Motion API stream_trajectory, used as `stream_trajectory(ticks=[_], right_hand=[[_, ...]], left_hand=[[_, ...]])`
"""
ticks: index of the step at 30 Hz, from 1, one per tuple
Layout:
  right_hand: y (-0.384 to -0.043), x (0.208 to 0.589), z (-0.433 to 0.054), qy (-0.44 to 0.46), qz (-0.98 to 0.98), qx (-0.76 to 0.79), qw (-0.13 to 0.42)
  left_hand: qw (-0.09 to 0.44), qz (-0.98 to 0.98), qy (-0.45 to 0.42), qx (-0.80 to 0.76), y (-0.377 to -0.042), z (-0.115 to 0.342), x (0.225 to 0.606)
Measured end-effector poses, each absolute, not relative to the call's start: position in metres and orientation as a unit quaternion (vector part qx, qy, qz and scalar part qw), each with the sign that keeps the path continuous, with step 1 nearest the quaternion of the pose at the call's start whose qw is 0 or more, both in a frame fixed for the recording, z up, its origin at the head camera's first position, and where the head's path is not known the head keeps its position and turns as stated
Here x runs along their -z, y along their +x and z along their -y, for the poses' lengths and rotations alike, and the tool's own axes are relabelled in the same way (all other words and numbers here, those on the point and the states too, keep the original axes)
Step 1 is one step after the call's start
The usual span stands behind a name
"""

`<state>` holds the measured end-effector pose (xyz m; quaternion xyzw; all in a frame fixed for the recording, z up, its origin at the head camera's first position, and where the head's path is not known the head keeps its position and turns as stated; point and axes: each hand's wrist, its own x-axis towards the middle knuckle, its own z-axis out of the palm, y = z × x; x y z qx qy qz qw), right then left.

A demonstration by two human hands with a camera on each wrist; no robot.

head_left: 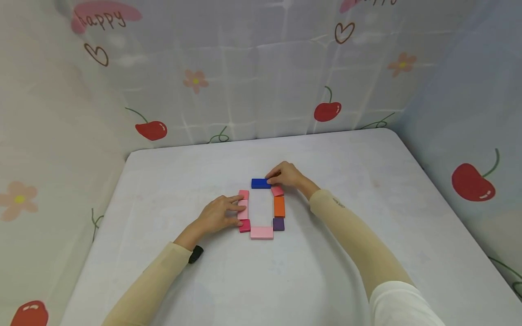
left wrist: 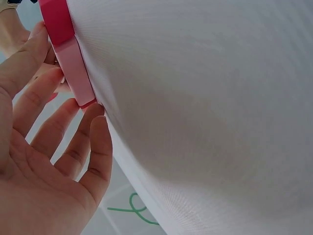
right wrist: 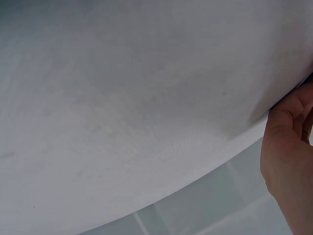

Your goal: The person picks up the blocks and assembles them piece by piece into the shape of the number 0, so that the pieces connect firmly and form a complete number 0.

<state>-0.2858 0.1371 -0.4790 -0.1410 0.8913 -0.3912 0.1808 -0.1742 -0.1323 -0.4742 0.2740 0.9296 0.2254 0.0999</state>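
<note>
Flat coloured blocks form an upright rectangular ring on the white table. At its far end, my right hand [head_left: 287, 175] pinches the right end of a blue block [head_left: 259, 183]. Fingertips of my left hand [head_left: 216, 215] touch the ring's left side, where a coral block [head_left: 244, 193], a light pink block [head_left: 242, 214] and a crimson block [head_left: 245, 227] lie in line. A coral block [head_left: 277, 191], an orange block [head_left: 279, 207] and a purple block [head_left: 278, 224] make the right side. Nearest me lies a pale pink block [head_left: 262, 233]. The right wrist view hides the blocks almost wholly.
A white cloth covers the table [head_left: 326, 271], whose far edge meets a printed curtain [head_left: 261, 90] with cherries and flowers. More printed curtain hangs at the left and right. A black wrist strap piece [head_left: 195, 254] shows by the left wrist.
</note>
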Motion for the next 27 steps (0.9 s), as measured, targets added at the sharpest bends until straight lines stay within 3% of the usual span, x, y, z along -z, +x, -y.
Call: stream_trajectory(ticks=[27], right_hand=[[-0.2819, 0.4770, -0.1363, -0.182, -0.885, 0.386, 0.188]], left_hand=[[0.129, -0.914, 0.270, -0.274, -0.1766, 0.1252, 0.4749]])
